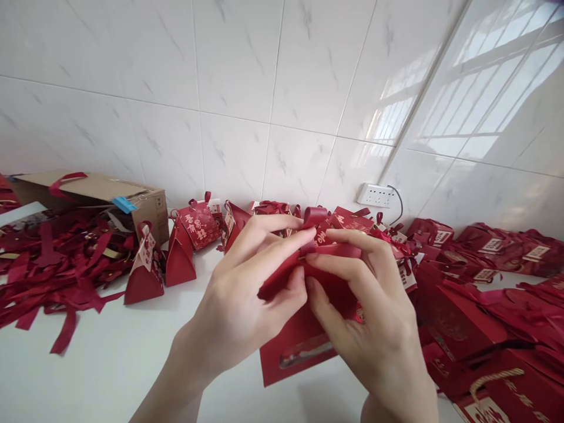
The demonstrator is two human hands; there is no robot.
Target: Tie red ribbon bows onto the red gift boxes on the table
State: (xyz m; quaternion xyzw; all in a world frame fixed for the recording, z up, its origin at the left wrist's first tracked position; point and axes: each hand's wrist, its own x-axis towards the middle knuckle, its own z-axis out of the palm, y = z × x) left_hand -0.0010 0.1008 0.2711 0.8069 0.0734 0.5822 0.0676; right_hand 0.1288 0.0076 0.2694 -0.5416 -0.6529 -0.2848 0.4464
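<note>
Between my hands is a red gift box (286, 352) with a slot-shaped opening low on its near side. A dark red ribbon (315, 216) makes a loop above its top edge. My left hand (247, 288) has its thumb and fingers pinched at the box's top, by the base of the ribbon loop. From the other side my right hand (370, 294) pinches the same spot, its fingertips close to those of the left. The fingers cover much of the top, so exactly how the ribbon passes through is hidden.
Small red boxes (145, 270) stand left of my hands, and more line the tiled wall. Loose red ribbons (53, 264) spill from a cardboard box (152, 214) at left. Larger red boxes (467, 317) are piled at right. A white power strip (375, 195) sits against the wall.
</note>
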